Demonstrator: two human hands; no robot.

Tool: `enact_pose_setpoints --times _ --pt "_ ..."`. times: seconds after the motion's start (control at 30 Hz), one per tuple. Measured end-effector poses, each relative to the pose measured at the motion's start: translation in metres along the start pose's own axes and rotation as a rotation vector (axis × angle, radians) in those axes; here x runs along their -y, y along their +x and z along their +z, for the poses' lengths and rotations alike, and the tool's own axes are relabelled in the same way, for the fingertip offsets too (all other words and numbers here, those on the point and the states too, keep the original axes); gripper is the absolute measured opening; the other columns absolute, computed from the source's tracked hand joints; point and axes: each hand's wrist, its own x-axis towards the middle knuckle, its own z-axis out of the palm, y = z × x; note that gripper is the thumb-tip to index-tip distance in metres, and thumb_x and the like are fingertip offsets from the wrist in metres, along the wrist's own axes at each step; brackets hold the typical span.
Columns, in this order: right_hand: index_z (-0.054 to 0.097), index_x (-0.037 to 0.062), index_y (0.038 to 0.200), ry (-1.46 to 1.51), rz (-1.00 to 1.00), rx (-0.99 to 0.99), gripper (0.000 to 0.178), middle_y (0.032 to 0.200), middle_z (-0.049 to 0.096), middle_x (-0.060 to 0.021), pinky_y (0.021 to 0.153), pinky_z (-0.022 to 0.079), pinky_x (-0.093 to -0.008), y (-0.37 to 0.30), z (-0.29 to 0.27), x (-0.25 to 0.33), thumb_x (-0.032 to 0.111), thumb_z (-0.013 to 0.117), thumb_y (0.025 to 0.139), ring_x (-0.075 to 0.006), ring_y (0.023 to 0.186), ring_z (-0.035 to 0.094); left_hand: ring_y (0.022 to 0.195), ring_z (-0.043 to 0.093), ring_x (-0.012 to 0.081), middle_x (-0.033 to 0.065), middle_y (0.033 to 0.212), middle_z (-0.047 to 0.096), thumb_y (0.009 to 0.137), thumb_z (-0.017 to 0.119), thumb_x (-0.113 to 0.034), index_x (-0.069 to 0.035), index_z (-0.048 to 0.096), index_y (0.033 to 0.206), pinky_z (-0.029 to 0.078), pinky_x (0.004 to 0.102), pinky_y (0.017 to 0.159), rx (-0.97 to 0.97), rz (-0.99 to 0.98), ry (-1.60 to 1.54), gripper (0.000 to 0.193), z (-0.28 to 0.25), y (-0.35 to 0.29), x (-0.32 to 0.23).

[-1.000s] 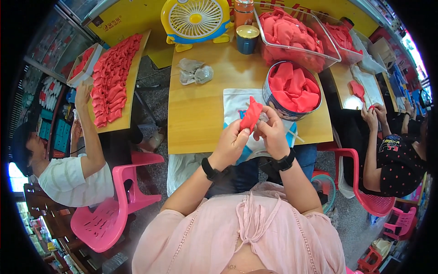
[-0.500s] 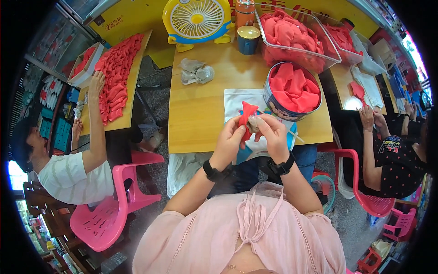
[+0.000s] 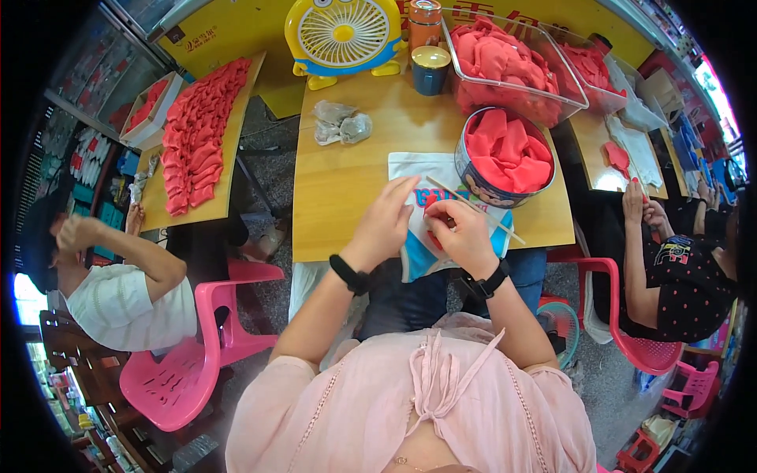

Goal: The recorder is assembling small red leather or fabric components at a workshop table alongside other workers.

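Both hands are over a white and blue printed cloth [image 3: 412, 167] at the table's front edge. My right hand [image 3: 469, 236] has its fingers curled together around a small red piece [image 3: 433, 238], mostly hidden by the fingers; it looks like soft fabric. My left hand [image 3: 384, 226] is just left of it, fingers stretched out and holding nothing that I can see. A thin pale stick [image 3: 505, 229] lies slanted on the cloth, beyond and right of my right hand. Close by on the right stands a round tub [image 3: 467, 169] full of red fabric pieces [image 3: 509, 150].
Translucent bags with greyish contents [image 3: 341, 124] lie at the table's left. At the back are a yellow fan [image 3: 344, 35], a blue cup [image 3: 430, 75], an orange bottle [image 3: 425, 27] and a clear bin [image 3: 520, 93] of red pieces. People sit at tables on both sides.
My left hand has moved left, off the red piece, and straightened its fingers. The greyish clump between my hands no longer shows. The person on the left has raised a hand to their head.
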Motion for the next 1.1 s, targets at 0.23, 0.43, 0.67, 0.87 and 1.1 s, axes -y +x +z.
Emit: enact_pose_setpoints --times 0.23,0.43,0.67,0.87,1.1 --pt "0.065 0.0015 0.1 -0.156 -0.071 0.079 0.029 0.091 0.064 -0.0126 0.08 0.05 -0.0386 -0.008 -0.002 0.003 0.012 0.078 0.076 -0.032 0.089 0.062 0.112 0.061 0.034 0.015 0.12 0.064 0.083 0.059 0.001 -0.006 0.063 0.123 0.051 0.0387 0.093 0.41 0.244 -0.031 0.04 -0.003 0.037 0.014" --pt "0.065 0.0029 0.103 -0.15 0.068 0.019 0.027 0.093 0.065 -0.0134 0.076 0.051 -0.0389 -0.012 -0.016 0.012 0.011 0.076 0.079 -0.0317 0.084 0.063 0.092 0.063 0.0341 0.014 0.095 0.065 0.083 0.065 -0.006 -0.004 0.068 0.096 0.053 0.0403 0.08 0.464 0.208 0.022 0.013 -0.007 0.031 0.014" --pt "0.068 0.0033 0.1 -0.094 0.074 0.06 0.018 0.094 0.066 -0.0129 0.076 0.05 -0.0386 -0.018 -0.014 0.005 0.008 0.07 0.083 -0.0316 0.084 0.063 0.085 0.062 0.0324 0.0128 0.088 0.063 0.086 0.066 -0.005 -0.002 0.064 0.091 0.052 0.0386 0.076 0.295 0.232 -0.114 0.007 0.002 0.01 0.017" --pt "0.07 0.0035 0.093 -0.245 -0.081 -0.005 0.011 0.088 0.065 -0.0114 0.077 0.049 -0.0394 -0.018 -0.009 0.003 0.004 0.067 0.082 -0.0316 0.084 0.062 0.083 0.061 0.0318 0.014 0.087 0.062 0.087 0.066 -0.006 -0.002 0.063 0.09 0.051 0.038 0.074 0.192 0.243 -0.074 0.006 0.009 0.0 0.018" --pt "0.07 0.0043 0.093 -0.212 0.168 0.02 0.014 0.083 0.065 -0.0095 0.073 0.049 -0.0387 -0.016 -0.004 0.009 0.006 0.071 0.08 -0.0299 0.081 0.062 0.086 0.061 0.033 0.0146 0.088 0.062 0.089 0.064 -0.008 -0.001 0.062 0.092 0.05 0.0382 0.076 0.143 0.179 -0.1 0.008 0.01 -0.006 0.014"
